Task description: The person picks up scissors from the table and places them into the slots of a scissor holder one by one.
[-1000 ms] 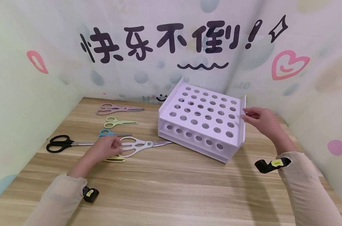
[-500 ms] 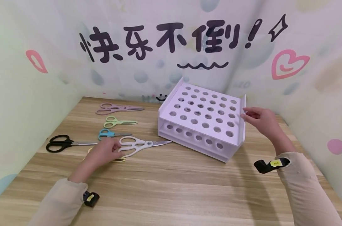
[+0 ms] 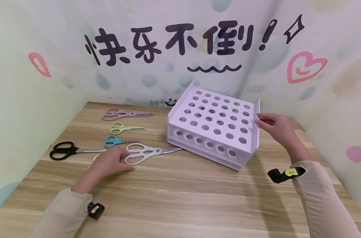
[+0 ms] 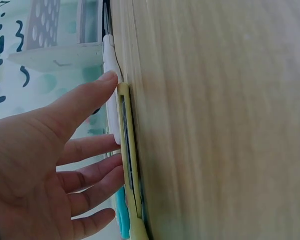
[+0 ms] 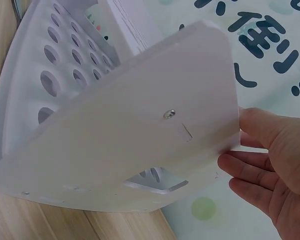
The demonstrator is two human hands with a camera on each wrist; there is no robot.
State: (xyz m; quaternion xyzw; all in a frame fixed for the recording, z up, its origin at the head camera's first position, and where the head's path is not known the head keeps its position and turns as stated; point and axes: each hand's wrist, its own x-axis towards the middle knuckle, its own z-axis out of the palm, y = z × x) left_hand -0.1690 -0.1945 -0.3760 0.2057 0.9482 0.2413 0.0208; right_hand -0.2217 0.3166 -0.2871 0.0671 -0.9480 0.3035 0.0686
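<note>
Watching from my station, I saw the left hand (image 4: 45, 165) beside the yellow scissors (image 4: 133, 150), its thumb well apart from four loosely bent fingers whose tips sat right at the scissors' edge; I could not tell whether they touched. In the left wrist view the scissors looked slim and matte, with yellow sides framing a dark metal blade and a rounded end near the thumb. From the head camera I had only a sliver of their handle, since the hand covered the rest above the bench (image 3: 183, 198). Just beyond lay the white scissors (image 3: 152, 152), with looped handles and a bright blade pointing at the white rack (image 3: 213, 125).

That rack stood on the bench's right side, its flat top pierced by rows of round holes, more showing below the front edge. The right hand (image 3: 277, 129) pinched the edge of its smooth side panel (image 5: 130, 120), which carried a shiny stud and a low cut-out.
</note>
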